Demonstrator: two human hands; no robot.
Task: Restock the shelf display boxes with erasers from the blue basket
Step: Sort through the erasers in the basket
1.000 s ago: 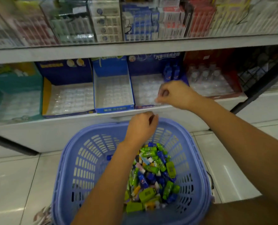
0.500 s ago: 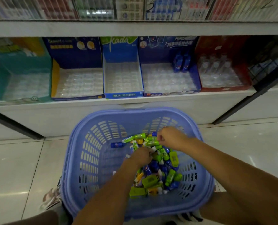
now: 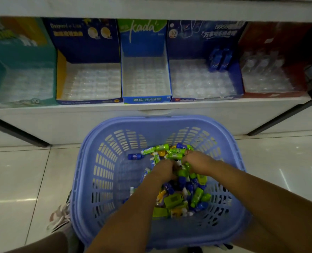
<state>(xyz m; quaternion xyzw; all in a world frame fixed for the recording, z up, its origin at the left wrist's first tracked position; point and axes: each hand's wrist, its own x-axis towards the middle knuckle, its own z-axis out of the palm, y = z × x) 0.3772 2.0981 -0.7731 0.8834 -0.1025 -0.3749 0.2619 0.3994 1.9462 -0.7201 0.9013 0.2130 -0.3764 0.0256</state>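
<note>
My shoe (image 3: 60,218) shows on the floor (image 3: 14,179) at the lower left, beside the basket (image 3: 151,120). Five boxes stand in a row on the shelf (image 3: 151,106) above. From the left come a teal box (image 3: 23,57), a yellow-sided box (image 3: 60,73) and a kada box (image 3: 144,33), each showing only its clear tray.

The basket sits below, in front of the shelf. One blue eraser (image 3: 135,156) lies alone on its bottom, left of the pile of erasers (image 3: 179,199). My left hand (image 3: 163,170) is sunk into that pile, fingers curled down out of sight, so I cannot tell whether it holds anything. My right hand (image 3: 200,162) is just beside it, fingers bent among green erasers, and I cannot tell its grip either.

Further right on the shelf, a dark blue box (image 3: 202,37) holds two blue erasers (image 3: 220,59) upright at its back right corner. A red box (image 3: 257,39) ends the row.
</note>
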